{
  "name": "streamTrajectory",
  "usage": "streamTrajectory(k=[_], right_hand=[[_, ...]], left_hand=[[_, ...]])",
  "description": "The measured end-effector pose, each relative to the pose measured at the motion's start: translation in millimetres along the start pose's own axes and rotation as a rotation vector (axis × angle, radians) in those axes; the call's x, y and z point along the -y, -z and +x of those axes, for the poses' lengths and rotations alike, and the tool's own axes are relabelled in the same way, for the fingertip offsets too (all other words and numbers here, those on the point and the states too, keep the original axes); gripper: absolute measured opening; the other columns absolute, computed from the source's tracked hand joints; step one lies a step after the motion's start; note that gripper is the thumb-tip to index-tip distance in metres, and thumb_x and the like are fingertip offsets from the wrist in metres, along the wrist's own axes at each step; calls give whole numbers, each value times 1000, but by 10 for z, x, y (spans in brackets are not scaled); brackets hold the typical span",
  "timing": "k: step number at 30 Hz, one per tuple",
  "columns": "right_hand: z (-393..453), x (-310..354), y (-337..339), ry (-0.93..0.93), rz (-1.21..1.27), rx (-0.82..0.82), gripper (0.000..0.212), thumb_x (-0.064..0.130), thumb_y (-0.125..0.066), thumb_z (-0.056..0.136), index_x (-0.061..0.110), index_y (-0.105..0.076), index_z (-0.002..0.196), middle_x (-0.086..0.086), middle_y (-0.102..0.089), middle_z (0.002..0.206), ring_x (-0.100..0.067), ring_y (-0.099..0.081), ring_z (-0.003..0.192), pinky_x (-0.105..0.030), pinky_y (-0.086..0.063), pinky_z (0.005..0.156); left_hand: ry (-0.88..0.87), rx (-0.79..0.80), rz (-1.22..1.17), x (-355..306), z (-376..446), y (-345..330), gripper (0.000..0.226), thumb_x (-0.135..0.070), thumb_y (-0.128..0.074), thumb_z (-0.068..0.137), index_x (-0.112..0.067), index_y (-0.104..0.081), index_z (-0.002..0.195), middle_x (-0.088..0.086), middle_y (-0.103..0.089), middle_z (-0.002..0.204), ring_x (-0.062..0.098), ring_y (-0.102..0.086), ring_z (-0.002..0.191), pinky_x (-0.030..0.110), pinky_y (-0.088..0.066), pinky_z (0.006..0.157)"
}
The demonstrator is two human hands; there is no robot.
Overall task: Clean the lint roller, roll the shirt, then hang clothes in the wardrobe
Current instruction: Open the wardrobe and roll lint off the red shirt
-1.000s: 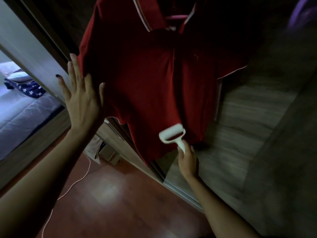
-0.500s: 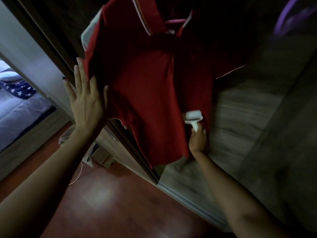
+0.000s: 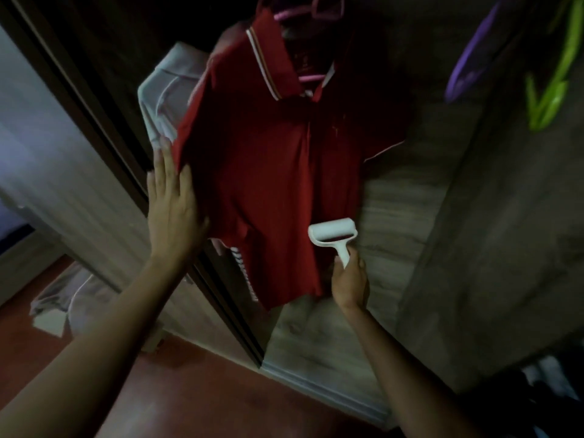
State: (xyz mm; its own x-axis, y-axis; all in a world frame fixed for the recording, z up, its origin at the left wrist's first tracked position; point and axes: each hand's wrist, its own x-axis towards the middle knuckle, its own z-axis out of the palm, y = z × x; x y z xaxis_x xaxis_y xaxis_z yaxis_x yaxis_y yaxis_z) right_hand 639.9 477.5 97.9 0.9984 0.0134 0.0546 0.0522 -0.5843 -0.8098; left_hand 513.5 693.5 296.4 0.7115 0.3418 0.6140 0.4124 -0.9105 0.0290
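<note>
— What is seen nearest the camera?
— A white lint roller point(image 3: 333, 237) is gripped by its handle in the right hand point(image 3: 349, 284), at about 5 o'clock of the frame's centre. Its drum is laid against the lower right front of the red polo shirt point(image 3: 278, 172), apparently so that the cloth can be rolled.

— And the other hand?
— The left hand point(image 3: 173, 203), at 9 o'clock, is held flat with fingers straight and pressed against the shirt's left edge. Nothing is grasped; the cloth is judged to be steadied so it does not swing under the roller.

— Where is the shirt kept?
— It is hung on a pink hanger point(image 3: 311, 78) at 12 o'clock, in front of a wooden wardrobe panel point(image 3: 410, 216). A grey garment point(image 3: 164, 99) is seen just behind it at 10 o'clock.

— What room is left?
— The hem hangs free at 6 o'clock above the red floor point(image 3: 196, 390). Open fabric is left above the roller. A dark door track point(image 3: 221, 298) borders the left side.
</note>
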Motion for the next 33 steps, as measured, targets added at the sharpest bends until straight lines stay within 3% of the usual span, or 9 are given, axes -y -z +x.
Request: streamTrajectory(k=[2,5,10,17,22,27,33], right_hand=[[-100,151,108,32,0,-50,35,36,-51,96,10,-54,119,-12,-61,109,-31,-62,95,-34,-43,68],[-276,373,293,90,-9,-122,34,42,-50,95,9,-56,100,-6,-62,90,-20,-60,76,-29,-39,61],[-746,789,677,173,49,-227,33,43,-48,95,11,-54,99,-2,-63,82,-16,-58,69,-30,-42,55],[-1694,990,1144,154,61,-492,32,40,-51,95,8,-54,93,-5,-64,75,-20,-58,66,-33,-43,60],[-2208,902,1592,109,37,-639,28,39,-50,95,12,-50,92,-2,-59,68,-21,-59,61,-43,-49,56],[-2777,583,2240,6,-36,-789,27,41,-49,94,15,-50,88,-2,-63,73,-21,-61,66,-42,-50,58],[-3804,-13,2982,-204,-77,-991,29,51,-48,92,23,-49,84,7,-59,67,-17,-59,65,-33,-42,56]], left_hand=[[-49,-30,-44,-3,16,-35,80,-23,-64,83,0,-21,146,20,-3,159,33,1,147,50,-8,118],[-106,2,-170,62,41,-69,77,-13,-58,85,-3,-17,149,19,-7,159,31,-1,147,49,-9,119],[-268,12,-370,12,-88,33,79,-4,-57,82,-3,-16,150,19,-6,158,30,-1,147,43,-7,120],[-471,36,-629,-394,-528,251,60,-23,-43,92,-8,-27,148,16,-17,158,29,-8,147,44,-12,118],[-557,-7,-791,-872,-725,540,50,-22,-44,91,-10,-43,140,12,-41,148,27,-29,141,47,-25,114],[-666,-6,-923,-1538,-1032,870,47,-23,-45,90,-7,-49,134,14,-50,139,30,-45,130,46,-37,106],[-841,119,-1132,-2455,-2002,1288,32,-22,-45,92,-7,-56,118,14,-60,117,34,-56,104,43,-44,89]])
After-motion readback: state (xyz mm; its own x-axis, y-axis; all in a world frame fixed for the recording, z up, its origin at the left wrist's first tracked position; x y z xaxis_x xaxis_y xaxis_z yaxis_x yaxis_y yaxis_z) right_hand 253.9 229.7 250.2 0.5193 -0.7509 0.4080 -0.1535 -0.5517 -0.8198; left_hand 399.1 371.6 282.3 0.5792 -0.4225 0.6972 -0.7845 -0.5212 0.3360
